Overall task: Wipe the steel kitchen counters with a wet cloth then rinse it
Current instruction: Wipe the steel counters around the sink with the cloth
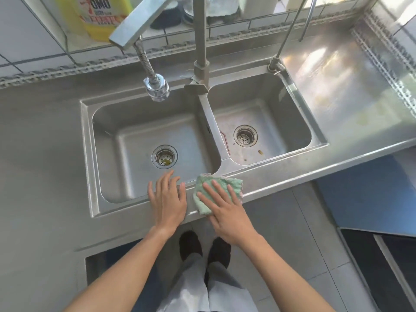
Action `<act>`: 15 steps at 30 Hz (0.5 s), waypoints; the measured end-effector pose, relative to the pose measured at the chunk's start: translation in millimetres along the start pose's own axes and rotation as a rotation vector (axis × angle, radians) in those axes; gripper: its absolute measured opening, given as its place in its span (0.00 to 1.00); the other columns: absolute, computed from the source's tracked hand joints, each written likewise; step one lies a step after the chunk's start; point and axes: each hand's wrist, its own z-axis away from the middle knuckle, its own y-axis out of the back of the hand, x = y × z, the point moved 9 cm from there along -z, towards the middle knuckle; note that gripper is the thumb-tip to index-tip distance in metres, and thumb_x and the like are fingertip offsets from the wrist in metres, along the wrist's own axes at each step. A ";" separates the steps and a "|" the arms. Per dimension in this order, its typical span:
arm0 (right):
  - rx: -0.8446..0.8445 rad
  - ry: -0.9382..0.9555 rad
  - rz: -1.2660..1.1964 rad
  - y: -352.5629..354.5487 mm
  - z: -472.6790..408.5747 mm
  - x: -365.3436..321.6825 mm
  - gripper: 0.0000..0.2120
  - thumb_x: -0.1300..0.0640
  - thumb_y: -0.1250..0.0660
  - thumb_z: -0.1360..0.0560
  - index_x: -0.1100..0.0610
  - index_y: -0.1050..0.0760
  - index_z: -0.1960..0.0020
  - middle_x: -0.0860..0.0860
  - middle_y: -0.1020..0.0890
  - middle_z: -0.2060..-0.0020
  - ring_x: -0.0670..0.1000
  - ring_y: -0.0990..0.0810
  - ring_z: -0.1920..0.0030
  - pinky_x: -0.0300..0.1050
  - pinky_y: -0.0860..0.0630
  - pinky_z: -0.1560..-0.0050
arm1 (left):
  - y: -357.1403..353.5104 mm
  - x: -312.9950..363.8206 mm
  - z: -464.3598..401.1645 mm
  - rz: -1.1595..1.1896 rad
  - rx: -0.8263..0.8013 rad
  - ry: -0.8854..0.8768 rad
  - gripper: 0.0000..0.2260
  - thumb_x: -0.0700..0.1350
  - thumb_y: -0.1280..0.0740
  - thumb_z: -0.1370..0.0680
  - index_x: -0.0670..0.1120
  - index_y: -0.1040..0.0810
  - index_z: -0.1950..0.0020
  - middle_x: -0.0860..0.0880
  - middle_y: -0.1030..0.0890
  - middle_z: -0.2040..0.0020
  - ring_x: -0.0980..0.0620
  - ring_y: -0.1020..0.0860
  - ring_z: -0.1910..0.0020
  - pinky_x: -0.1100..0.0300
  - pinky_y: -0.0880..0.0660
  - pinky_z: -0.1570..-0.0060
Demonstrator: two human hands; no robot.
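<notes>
A light green cloth (227,182) lies on the front rim of the steel counter (281,174), just below the divider between the two sink basins. My right hand (221,207) presses flat on the cloth, fingers spread and pointing up-left. Beside it, my left hand (167,198) rests flat and empty on the front rim of the left basin (126,140), fingers apart. The right basin (276,113) has small bits of debris on its floor near the drain.
A flexible faucet head (157,87) hangs over the left basin; a steel post (201,41) and a thin tap (275,64) stand behind. A yellow detergent bottle (94,16) sits on the back ledge. Steel counter spans left (40,154) and right (342,86). My feet stand below.
</notes>
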 end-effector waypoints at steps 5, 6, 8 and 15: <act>0.024 -0.206 -0.005 36.4 21.1 107.1 0.30 0.49 0.45 0.17 0.41 0.50 0.17 0.41 0.53 0.17 0.46 0.61 0.18 0.55 0.64 0.19 | -10.0 -4.2 -1.9 -0.050 0.018 -0.023 0.22 0.57 0.46 0.16 0.47 0.21 0.34 0.48 0.25 0.24 0.47 0.30 0.22 0.40 0.45 0.20; 0.047 -0.300 -0.022 44.7 23.4 130.4 0.30 0.50 0.44 0.16 0.41 0.49 0.17 0.42 0.52 0.17 0.48 0.60 0.17 0.56 0.63 0.19 | -10.7 -4.6 -2.7 -0.057 0.018 -0.023 0.22 0.57 0.47 0.16 0.47 0.21 0.34 0.48 0.25 0.24 0.47 0.30 0.22 0.40 0.44 0.20; 0.115 -0.513 -0.076 58.0 22.1 162.6 0.27 0.51 0.43 0.15 0.43 0.45 0.18 0.45 0.49 0.17 0.51 0.57 0.17 0.56 0.62 0.19 | -12.0 -4.5 -2.3 -0.077 0.003 -0.023 0.22 0.57 0.46 0.16 0.47 0.21 0.33 0.47 0.25 0.24 0.47 0.30 0.22 0.40 0.43 0.21; 0.148 -0.523 -0.022 32.7 -26.5 63.2 0.27 0.45 0.46 0.17 0.47 0.40 0.19 0.50 0.44 0.17 0.55 0.56 0.17 0.61 0.67 0.21 | -11.1 -1.7 -2.8 -0.115 -0.037 -0.029 0.23 0.56 0.46 0.16 0.46 0.21 0.33 0.47 0.24 0.24 0.46 0.29 0.23 0.41 0.41 0.22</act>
